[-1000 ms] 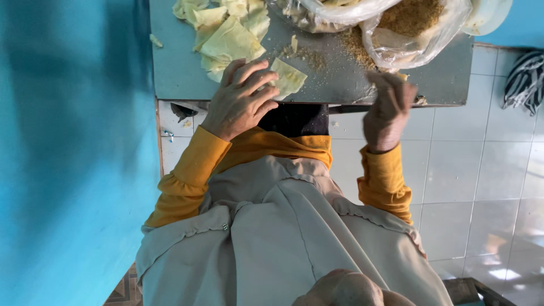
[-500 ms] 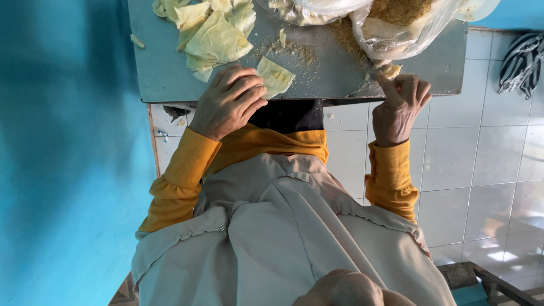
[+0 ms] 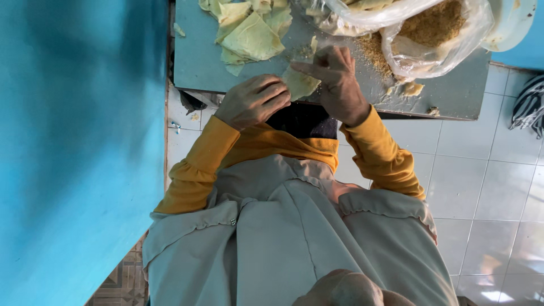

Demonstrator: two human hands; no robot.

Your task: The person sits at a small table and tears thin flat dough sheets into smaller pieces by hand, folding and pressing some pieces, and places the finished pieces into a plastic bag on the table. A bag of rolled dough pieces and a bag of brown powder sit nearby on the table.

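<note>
Both hands on one pale wrapper piece at the worktop's near edge.

L hand (image 3: 252, 101) at 9 o'clock of the wrapper piece (image 3: 299, 84), knuckles up, fingers curled shut on its edge; R hand (image 3: 336, 79) at 3 o'clock, wrist bent, thumb & fingers pinching the far side, index finger stretched across the top. Both sleeves mustard yellow, elbows bent back toward the body. Grey worktop (image 3: 453, 93) carries a pile of wrapper sheets (image 3: 249, 34) at 11 o'clock of the hands. At 2 o'clock a clear plastic bag (image 3: 436, 39), mouth open, holds brown crumbs; some crumbs spilled on the worktop beside it. A second clear bag (image 3: 362, 10) at 12 o'clock, contents unclear.
</note>
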